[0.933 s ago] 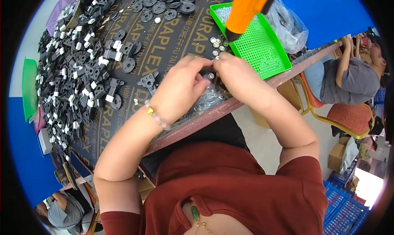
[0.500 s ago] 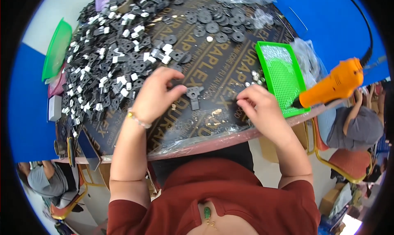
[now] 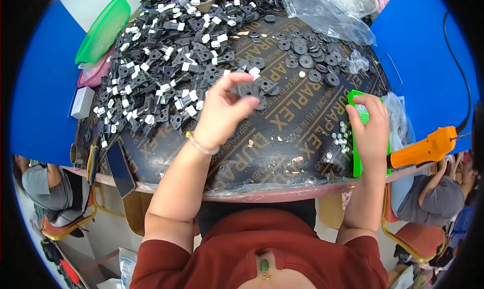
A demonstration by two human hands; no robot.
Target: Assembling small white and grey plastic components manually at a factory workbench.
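Observation:
My left hand (image 3: 225, 111) is raised over the dark round table (image 3: 282, 153) with a small black plastic part (image 3: 248, 90) pinched between thumb and fingers. It sits at the edge of a large heap of black parts with white clips (image 3: 166, 72). My right hand (image 3: 372, 129) rests palm down on a green perforated tray (image 3: 359, 107) at the table's right edge, fingers spread, holding nothing I can see. A cluster of small silver screws (image 3: 342, 137) lies just left of that tray. An orange electric screwdriver (image 3: 428, 148) hangs by the right hand.
Black round washers (image 3: 307, 57) are scattered at the back centre. A clear plastic bag (image 3: 327, 11) lies at the back right, a green basket (image 3: 103, 29) at the back left. A phone (image 3: 120, 168) sits at the front left edge. Other people sit at lower left (image 3: 48, 185) and lower right (image 3: 433, 195).
My left hand has moved up to the pile and lifted a black part. My right hand shifted right onto the green tray. The view has tilted, bringing the heap nearer the centre.

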